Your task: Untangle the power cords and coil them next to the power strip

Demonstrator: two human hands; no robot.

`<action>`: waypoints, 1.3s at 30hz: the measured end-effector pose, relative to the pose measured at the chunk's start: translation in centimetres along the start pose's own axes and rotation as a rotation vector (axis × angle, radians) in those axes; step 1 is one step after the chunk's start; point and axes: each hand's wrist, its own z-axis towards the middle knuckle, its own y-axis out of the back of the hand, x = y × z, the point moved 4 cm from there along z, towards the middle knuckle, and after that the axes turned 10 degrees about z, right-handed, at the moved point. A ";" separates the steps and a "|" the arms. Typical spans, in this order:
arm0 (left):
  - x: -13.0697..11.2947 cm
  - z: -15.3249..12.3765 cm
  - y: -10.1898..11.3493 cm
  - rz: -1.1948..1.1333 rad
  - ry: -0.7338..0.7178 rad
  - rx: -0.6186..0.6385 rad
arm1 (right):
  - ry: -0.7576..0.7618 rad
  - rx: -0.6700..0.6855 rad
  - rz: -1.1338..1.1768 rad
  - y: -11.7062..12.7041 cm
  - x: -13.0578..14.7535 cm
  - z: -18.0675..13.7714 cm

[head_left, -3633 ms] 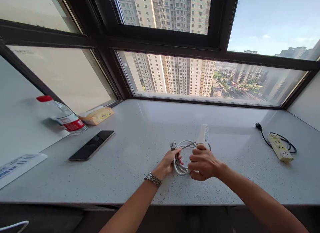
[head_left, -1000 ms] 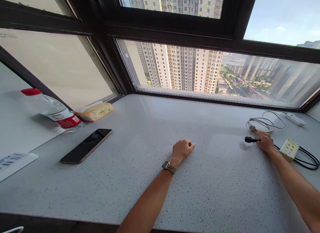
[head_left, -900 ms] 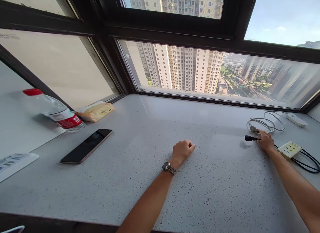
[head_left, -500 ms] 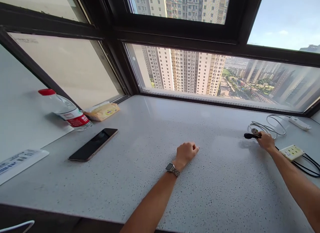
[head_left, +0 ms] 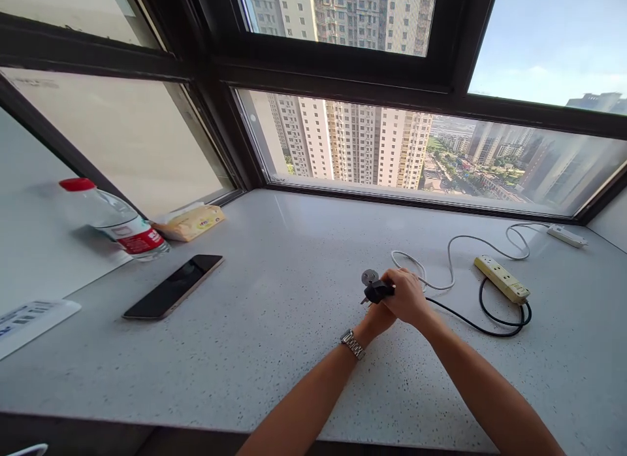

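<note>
My right hand (head_left: 410, 295) is closed round two power plugs above the counter. One is a black plug (head_left: 377, 291) with its pins showing; beside it is a round grey plug (head_left: 369, 277) with its pin face turned outward. Just below and partly behind it lies my left hand (head_left: 378, 319), with a metal-band watch on the wrist; its fingers are hidden by the right hand. A black cord leads from the right hand to a yellow power strip (head_left: 502, 279). A white cord (head_left: 449, 266) winds off to a white power strip (head_left: 567, 235) near the window.
At the left lie a phone (head_left: 174, 287), a tissue pack (head_left: 190, 222) and a tilted clear bottle (head_left: 122, 224) with a red cap. A white labelled item (head_left: 39, 324) is at the left edge. Windows border the speckled counter (head_left: 245, 364).
My right hand has come left with the plugs to meet my left hand. The cords have stretched out behind it, and the yellow strip has shifted left and turned.
</note>
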 end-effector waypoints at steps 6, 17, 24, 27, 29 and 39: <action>-0.8 -0.6 0.6 -0.269 -0.036 -0.053 | 0.115 0.028 -0.053 1.4 -0.2 -0.2; -6.6 -1.8 9.0 -0.906 0.025 -0.281 | 0.316 0.314 0.146 2.1 -4.4 1.2; -8.7 -5.7 17.6 -1.105 -0.049 -0.483 | 0.149 0.243 -0.540 7.2 -12.5 0.6; -8.2 -6.6 20.6 -1.097 -0.081 -0.574 | 0.102 0.247 -0.671 9.5 -15.1 -0.5; -7.3 -6.8 21.8 -1.045 -0.070 -0.631 | 0.075 0.273 -0.673 10.4 -16.0 -1.2; -3.0 -8.4 27.5 -0.750 0.110 -1.068 | -0.383 0.136 -0.839 20.0 -23.0 -4.7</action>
